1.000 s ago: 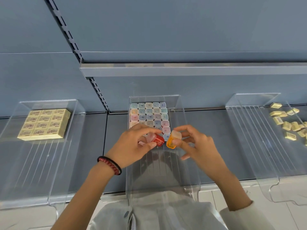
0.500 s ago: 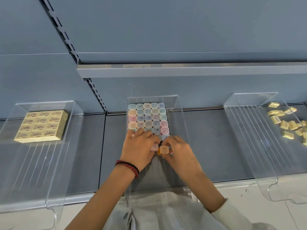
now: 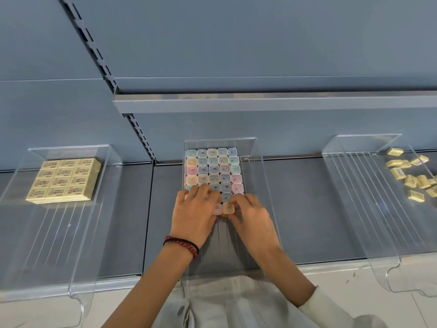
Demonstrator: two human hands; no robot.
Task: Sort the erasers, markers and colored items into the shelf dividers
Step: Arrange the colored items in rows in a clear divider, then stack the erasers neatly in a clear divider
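While I am watching, hands are crowding the middle divider.
Left hand is gripping a pink box, right hand pinching the touching orange box, at the grid's near edge; erasers are flanking.

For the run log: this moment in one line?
left hand holds pink item | right hand pinches orange item | middle divider, front row

Blue-grey back panels, 1 slotted upright (dark), grey upper shelf, pale floor.
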